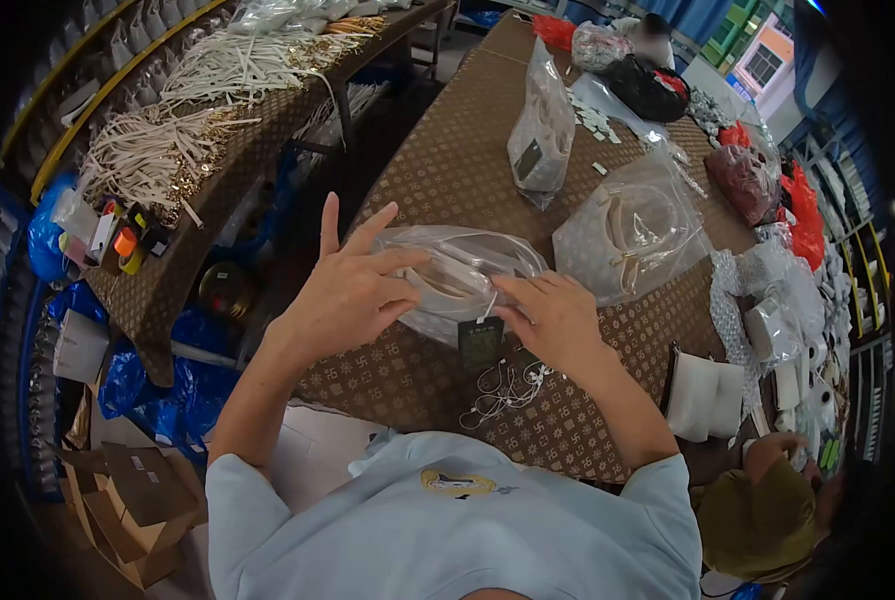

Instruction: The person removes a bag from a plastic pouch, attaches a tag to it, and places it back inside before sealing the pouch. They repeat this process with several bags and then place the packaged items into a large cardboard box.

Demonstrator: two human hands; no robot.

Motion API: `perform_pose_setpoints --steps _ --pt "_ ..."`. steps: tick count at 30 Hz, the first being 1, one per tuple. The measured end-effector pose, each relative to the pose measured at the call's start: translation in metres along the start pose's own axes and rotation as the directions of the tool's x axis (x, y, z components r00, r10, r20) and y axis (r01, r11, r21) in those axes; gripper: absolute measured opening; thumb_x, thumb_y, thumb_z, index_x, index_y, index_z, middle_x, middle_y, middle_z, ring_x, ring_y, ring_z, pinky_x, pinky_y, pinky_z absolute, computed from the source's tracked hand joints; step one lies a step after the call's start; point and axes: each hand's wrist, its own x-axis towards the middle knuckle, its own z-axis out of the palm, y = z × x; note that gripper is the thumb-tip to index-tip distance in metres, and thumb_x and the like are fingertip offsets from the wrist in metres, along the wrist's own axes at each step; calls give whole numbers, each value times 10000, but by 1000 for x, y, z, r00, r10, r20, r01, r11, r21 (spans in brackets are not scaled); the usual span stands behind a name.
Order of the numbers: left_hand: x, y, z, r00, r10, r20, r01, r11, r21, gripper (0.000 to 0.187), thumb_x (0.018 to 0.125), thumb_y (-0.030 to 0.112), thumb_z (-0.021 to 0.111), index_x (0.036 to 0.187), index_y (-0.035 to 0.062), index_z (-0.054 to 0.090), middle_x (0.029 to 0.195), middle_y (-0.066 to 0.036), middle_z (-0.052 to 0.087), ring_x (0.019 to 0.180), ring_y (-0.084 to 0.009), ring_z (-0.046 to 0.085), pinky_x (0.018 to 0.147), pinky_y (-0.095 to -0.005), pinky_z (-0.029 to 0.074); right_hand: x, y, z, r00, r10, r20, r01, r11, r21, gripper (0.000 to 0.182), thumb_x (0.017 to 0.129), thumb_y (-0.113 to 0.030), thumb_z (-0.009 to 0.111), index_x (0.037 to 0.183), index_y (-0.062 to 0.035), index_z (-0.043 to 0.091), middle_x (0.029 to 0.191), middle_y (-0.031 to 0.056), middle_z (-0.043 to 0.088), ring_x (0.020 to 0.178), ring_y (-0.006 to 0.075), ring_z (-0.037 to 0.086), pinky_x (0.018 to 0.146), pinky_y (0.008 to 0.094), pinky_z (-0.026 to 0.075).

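Note:
A pale handbag point(448, 277) lies inside a clear plastic bag point(513, 250) on the table in front of me. My left hand point(358, 285) is over its left side, fingers spread apart. At its right side my right hand point(553, 318) pinches with thumb and forefinger at the white string point(490, 302) of a dark tag point(480, 342); the exact grip is partly hidden. The tag hangs over the near edge of the plastic. Close to my right hand, several loose white strings point(508, 390) lie in a tangle.
Two more plastic-wrapped handbags, one standing point(543, 140) and one lying point(628, 225), are beyond. A white pouch point(705, 395) lies right of me, near another person's arm point(773, 455). On a side table at left are bundled straps point(158, 160). Cardboard boxes point(138, 500) stand below.

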Motion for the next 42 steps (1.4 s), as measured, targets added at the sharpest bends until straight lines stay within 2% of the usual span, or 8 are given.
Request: perform_pose_setpoints --steps 4,16,22,25,29,31,34,42 --pt "-4 5 4 999 11 31 -13 997 81 52 745 193 698 701 165 697 1201 60 589 1337 -277 309 1077 -635 -26 -1 -10 -6 975 -143 -168 130 988 -87 460 671 -231 755 1086 -121 589 850 25 621 818 210 572 665 353 456" --pt "4 -3 20 992 61 110 -67 996 52 99 779 180 618 707 145 677 1300 3 537 1354 -292 286 1060 -652 -51 -15 0 29 979 -67 192 114 963 -243 320 646 -116 743 936 -94 610 903 52 550 888 251 564 758 369 443" --pt "-1 -3 19 986 72 150 -83 994 71 100 734 176 642 646 147 678 1352 -27 485 1364 -328 248 1045 -671 -53 12 4 -13 885 109 452 -385 716 582 242 788 61 605 995 -53 556 874 20 555 765 94 552 680 229 461" --pt "-6 5 18 973 77 217 -93 993 65 92 703 174 661 616 154 683 1398 -51 430 1374 -344 217 1033 -690 -43 27 16 1 898 393 200 -292 190 937 208 810 28 618 1000 -16 547 845 19 570 701 74 540 618 203 449" --pt "-9 4 7 973 65 223 -69 998 9 65 683 174 678 621 177 696 1434 -44 383 1385 -343 190 1032 -697 -20 30 0 7 904 401 -144 -241 760 603 197 801 49 601 981 -14 550 859 57 567 689 130 570 605 220 463" --pt "-10 2 -4 973 63 223 -66 998 5 68 685 173 681 621 185 696 1429 -31 390 1388 -333 188 1040 -688 -23 25 -4 9 938 -21 -346 113 962 249 160 799 7 604 947 -40 565 871 84 576 688 214 601 591 282 492" --pt "-10 -3 -15 978 65 200 -65 998 -7 75 692 171 687 622 197 697 1422 -2 401 1392 -313 188 1059 -662 -29 17 -8 14 999 45 28 -52 950 309 190 771 9 631 941 -68 592 846 78 581 644 243 594 583 319 480" --pt "5 -11 -24 988 80 129 -80 997 -4 55 699 160 702 664 202 707 1372 49 466 1385 -291 217 1088 -613 -38 28 3 -4 993 -50 107 36 991 129 219 759 -147 695 964 -102 634 847 64 601 713 258 610 612 351 488"
